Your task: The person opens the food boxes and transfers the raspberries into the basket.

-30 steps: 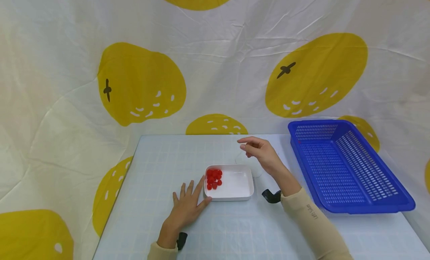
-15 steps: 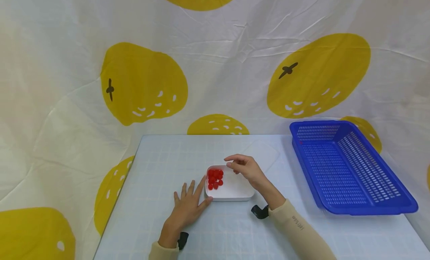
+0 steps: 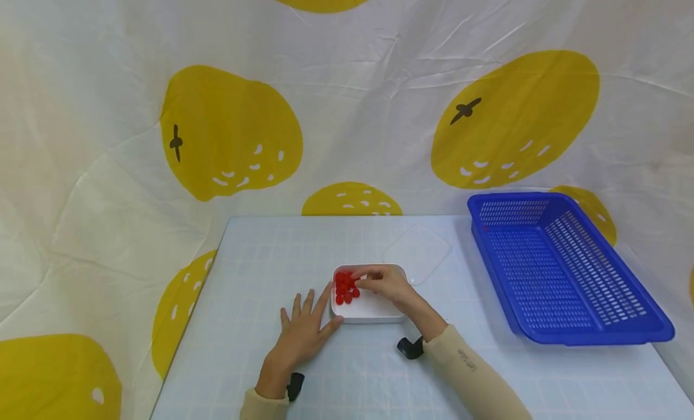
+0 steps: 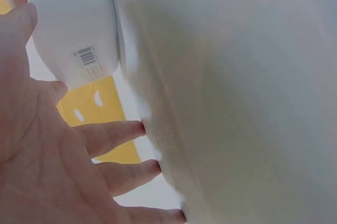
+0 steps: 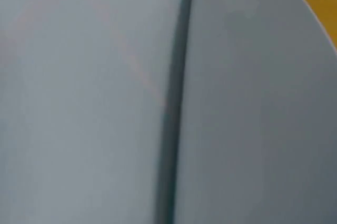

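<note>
While the left hand point(image 3: 301, 334) lies flat on the table point(image 3: 260, 251), fingers straight against the near left corner of the tray point(image 3: 374, 311), the right hand point(image 3: 386, 283) reaches into it, fingertips at the red berries point(image 3: 344, 285); whether they pinch one I cannot tell. Farther off, the lid point(image 3: 416, 253) lies aside; far right, the basket point(image 3: 564, 269) looks unfilled.
</note>
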Tool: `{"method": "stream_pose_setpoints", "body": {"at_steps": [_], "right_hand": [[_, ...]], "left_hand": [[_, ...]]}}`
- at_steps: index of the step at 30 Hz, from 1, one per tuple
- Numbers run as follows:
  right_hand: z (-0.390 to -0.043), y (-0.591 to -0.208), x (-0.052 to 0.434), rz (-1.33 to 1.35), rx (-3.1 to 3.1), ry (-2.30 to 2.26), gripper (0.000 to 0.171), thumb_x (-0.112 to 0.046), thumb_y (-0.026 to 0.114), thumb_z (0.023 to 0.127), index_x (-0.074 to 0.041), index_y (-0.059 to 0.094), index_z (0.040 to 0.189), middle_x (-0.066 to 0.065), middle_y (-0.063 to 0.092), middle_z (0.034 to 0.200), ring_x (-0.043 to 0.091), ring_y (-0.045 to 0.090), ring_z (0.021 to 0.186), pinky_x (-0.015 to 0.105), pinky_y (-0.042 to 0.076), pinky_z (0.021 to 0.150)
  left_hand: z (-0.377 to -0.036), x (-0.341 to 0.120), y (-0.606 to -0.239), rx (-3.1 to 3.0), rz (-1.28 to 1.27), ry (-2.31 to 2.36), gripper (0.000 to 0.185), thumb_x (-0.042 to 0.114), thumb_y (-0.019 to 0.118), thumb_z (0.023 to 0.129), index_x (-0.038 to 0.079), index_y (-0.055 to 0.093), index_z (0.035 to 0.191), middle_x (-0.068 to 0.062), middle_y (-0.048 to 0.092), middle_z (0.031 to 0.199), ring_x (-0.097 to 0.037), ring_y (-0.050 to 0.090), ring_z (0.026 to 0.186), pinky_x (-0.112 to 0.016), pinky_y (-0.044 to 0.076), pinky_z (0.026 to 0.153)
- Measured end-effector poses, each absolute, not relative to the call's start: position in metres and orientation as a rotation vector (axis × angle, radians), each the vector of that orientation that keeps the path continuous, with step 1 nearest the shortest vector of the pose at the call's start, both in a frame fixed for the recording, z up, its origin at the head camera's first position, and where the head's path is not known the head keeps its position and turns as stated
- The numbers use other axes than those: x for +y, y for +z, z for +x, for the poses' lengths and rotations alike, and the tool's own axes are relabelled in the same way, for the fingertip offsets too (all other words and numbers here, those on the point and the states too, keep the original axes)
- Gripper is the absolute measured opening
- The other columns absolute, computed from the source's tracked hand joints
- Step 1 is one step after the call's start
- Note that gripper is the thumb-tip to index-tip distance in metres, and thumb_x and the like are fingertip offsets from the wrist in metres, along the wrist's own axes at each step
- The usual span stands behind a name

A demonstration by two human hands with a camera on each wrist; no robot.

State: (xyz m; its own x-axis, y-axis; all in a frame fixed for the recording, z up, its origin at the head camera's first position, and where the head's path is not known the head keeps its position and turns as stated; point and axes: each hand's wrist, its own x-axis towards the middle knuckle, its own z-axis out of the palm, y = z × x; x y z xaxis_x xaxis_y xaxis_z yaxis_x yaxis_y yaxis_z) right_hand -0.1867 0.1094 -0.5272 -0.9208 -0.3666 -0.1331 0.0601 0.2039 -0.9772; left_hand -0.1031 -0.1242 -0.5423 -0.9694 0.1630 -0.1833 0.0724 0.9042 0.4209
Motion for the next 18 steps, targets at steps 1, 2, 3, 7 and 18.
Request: {"method": "stream_pose_setpoints", "body": {"at_steps": [1,2,3,7,18], "right_hand": [[-0.1874,-0.5293,0.1094,-0.308,2.141,-1.767,0.023,-0.016,0.073,0.092,-0.009,0.076,0.113,0.008,0.070,0.109,0.023,0.055,0.088,0.031,0.048,0.070],[-0.1880,-0.5310,0.1095,-0.327,2.140,-1.761,0.021,-0.014,0.071,0.092,-0.008,0.076,0.112,0.008,0.069,0.111,0.023,0.055,0.088,0.029,0.048,0.069],[-0.1886,-0.5327,0.1096,-0.348,2.146,-1.752,0.021,-0.011,0.070,0.092,-0.006,0.076,0.111,0.008,0.069,0.115,0.023,0.055,0.088,0.029,0.049,0.069],[-0.1880,-0.5304,0.1090,-0.415,2.212,-1.671,0.018,-0.003,0.068,0.091,-0.005,0.077,0.106,0.012,0.068,0.111,0.024,0.053,0.078,0.026,0.047,0.064],[-0.1883,-0.5381,0.1048,-0.429,2.413,-1.451,0.018,-0.002,0.072,0.088,-0.011,0.078,0.102,0.003,0.066,0.095,0.022,0.055,0.076,0.028,0.050,0.065]], "left_hand": [[-0.1032,-0.1241,-0.5423,2.854,0.178,0.619,0.083,0.068,0.050,0.093,0.038,0.012,0.161,-0.021,0.027,0.160,-0.052,0.013,0.145,-0.078,0.002,0.106],[-0.1031,-0.1239,-0.5417,2.852,0.178,0.618,0.083,0.068,0.050,0.093,0.038,0.012,0.161,-0.021,0.027,0.160,-0.052,0.013,0.145,-0.078,0.002,0.106],[-0.1031,-0.1238,-0.5418,2.854,0.180,0.618,0.083,0.068,0.050,0.093,0.038,0.013,0.161,-0.021,0.027,0.160,-0.052,0.013,0.145,-0.078,0.002,0.106],[-0.1027,-0.1230,-0.5411,2.855,0.180,0.607,0.083,0.068,0.051,0.093,0.036,0.015,0.161,-0.021,0.028,0.160,-0.052,0.014,0.145,-0.078,0.003,0.106],[-0.1031,-0.1221,-0.5389,2.867,0.181,0.601,0.084,0.065,0.054,0.093,0.036,0.014,0.161,-0.020,0.028,0.160,-0.052,0.015,0.145,-0.078,0.005,0.107]]}}
